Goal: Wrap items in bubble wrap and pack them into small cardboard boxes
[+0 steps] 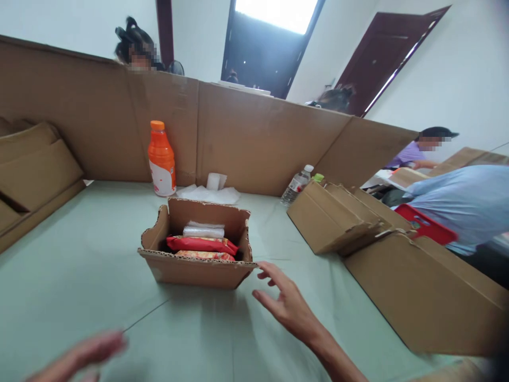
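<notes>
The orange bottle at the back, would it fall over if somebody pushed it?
Probably, if pushed near the top: the orange bottle is tall and narrow and stands upright on the table. It looks full, so likely heavy for its size, which may steady it against a light nudge. Once tipped, its round body could roll.

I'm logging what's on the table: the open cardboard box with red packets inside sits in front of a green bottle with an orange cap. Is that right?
Not quite. The head view shows the bottle is orange, not green, with an orange cap. The rest holds: the open cardboard box with red packets inside sits in front of it.
</notes>
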A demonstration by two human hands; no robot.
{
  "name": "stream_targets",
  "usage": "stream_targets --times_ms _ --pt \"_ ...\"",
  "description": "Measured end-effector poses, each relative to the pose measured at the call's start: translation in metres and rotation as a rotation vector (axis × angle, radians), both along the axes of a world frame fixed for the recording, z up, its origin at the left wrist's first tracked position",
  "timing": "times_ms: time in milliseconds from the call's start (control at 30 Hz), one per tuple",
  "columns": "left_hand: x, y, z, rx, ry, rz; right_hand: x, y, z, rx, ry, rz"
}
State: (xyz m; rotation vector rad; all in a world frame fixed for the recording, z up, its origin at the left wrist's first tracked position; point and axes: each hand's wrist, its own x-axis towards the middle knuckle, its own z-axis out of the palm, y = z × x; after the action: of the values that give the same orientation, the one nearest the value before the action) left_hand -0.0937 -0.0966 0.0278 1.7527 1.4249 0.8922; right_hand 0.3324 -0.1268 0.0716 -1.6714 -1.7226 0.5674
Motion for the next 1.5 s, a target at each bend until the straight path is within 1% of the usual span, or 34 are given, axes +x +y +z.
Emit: stream_targets --times_ms 67,100,133,167,233,267,333,400,467,500,567,633,700,800,867,933,1000,1067,1100,1133,1200,1267,1333,1400,1500 --pt "0.015 0.02 0.009 -0.003 -0.032 0.06 -0.014 0.011 -0.005 -0.005 0.036 0.038" --pt "0.027 0.033 0.014 -0.01 -0.055 0.082 -0.02 0.018 -0.006 -0.006 0.044 0.057" --pt "0.041 0.045 0.019 -0.041 -0.112 0.149 -0.026 0.025 -0.006 -0.012 0.049 0.068" --pt "0.057 0.056 0.024 -0.094 -0.159 0.158 -0.03 0.03 -0.006 -0.022 0.052 0.072" --pt "0.092 0.069 0.031 -0.137 -0.237 0.091 -0.031 0.033 -0.006 -0.021 0.051 0.042" --pt "0.108 0.071 0.032 -0.146 -0.268 0.06 -0.028 0.03 -0.007 0.003 0.043 0.007" --pt "0.135 0.063 0.03 -0.158 -0.314 -0.025 -0.017 0.01 -0.01 0.09 0.008 -0.081" --pt "0.15 0.047 0.026 -0.181 -0.328 -0.151 -0.001 -0.025 -0.017 0.172 -0.042 -0.163" --pt "0.157 0.032 0.021 -0.211 -0.302 -0.259 0.013 -0.066 -0.025 0.197 -0.101 -0.207" --pt "0.157 0.027 0.019 -0.217 -0.28 -0.28 0.019 -0.086 -0.029 0.196 -0.136 -0.221" --pt "0.152 0.023 0.013 -0.212 -0.228 -0.274 0.026 -0.116 -0.034 0.179 -0.181 -0.241" --pt "0.143 0.026 0.003 -0.185 -0.158 -0.236 0.029 -0.127 -0.037 0.146 -0.147 -0.241" --pt "0.134 0.033 -0.01 -0.151 -0.086 -0.2 0.033 -0.122 -0.04 0.106 -0.027 -0.206" --pt "0.126 0.04 -0.027 -0.146 -0.068 -0.193 0.039 -0.098 -0.045 0.094 0.155 -0.085" --pt "0.129 0.04 -0.034 -0.171 -0.105 -0.224 0.04 -0.083 -0.051 0.145 0.216 -0.04" --pt "0.137 0.037 -0.037 -0.208 -0.134 -0.258 0.038 -0.076 -0.057 0.225 0.241 -0.062" --pt "0.151 0.033 -0.036 -0.237 -0.187 -0.26 0.039 -0.078 -0.062 0.285 0.241 -0.135" --pt "0.166 0.027 -0.035 -0.236 -0.241 -0.266 0.048 -0.09 -0.064 0.324 0.228 -0.236" --pt "0.173 0.025 -0.035 -0.209 -0.247 -0.278 0.056 -0.099 -0.065 0.342 0.224 -0.304" --pt "0.179 0.022 -0.036 -0.161 -0.227 -0.304 0.066 -0.11 -0.065 0.361 0.219 -0.387" --pt "0.187 0.019 -0.04 -0.031 -0.128 -0.374 0.09 -0.133 -0.065 0.413 0.202 -0.58" --pt "0.188 0.017 -0.049 0.101 -0.034 -0.41 0.117 -0.153 -0.063 0.468 0.165 -0.77" --pt "0.186 0.016 -0.061 0.222 0.019 -0.434 0.141 -0.165 -0.059 0.523 0.116 -0.908" --pt "0.182 0.015 -0.073 0.346 0.053 -0.456 0.16 -0.165 -0.055 0.556 0.06 -0.987" --pt "0.179 0.013 -0.086 0.494 0.124 -0.484 0.176 -0.151 -0.053 0.551 -0.033 -1.049"
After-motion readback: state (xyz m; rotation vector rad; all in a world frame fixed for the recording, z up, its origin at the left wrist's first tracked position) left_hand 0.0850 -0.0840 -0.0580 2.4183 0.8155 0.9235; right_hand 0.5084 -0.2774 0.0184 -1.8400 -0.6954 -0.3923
